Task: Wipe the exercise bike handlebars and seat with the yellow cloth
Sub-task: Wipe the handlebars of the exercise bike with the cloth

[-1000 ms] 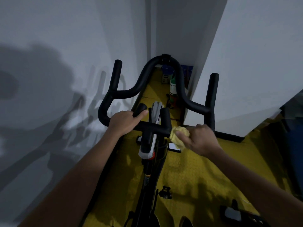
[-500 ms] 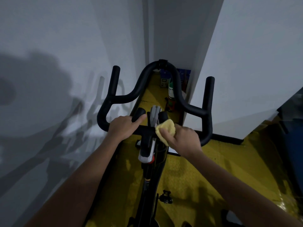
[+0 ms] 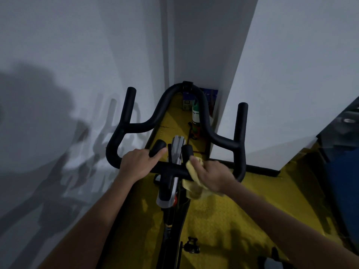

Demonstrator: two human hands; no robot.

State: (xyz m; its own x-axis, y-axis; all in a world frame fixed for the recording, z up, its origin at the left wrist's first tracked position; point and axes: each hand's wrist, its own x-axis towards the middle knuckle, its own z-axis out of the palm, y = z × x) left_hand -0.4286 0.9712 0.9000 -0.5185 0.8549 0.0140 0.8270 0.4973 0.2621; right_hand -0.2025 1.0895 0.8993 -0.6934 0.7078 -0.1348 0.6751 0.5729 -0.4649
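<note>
The right hand [image 3: 214, 176] has slid the gripped yellow cloth [image 3: 194, 181] along the handlebars [image 3: 169, 168], left hand [image 3: 138, 164] gripping; its hanging tail could snag.

The scene is seen from a single head-worn wide-angle camera, aimed forward and down. The handlebars [image 3: 175, 133] are viewed from close above, filling the centre. Forearms are seen entering from 7 and 5 o'clock; walls are bowed.
</note>
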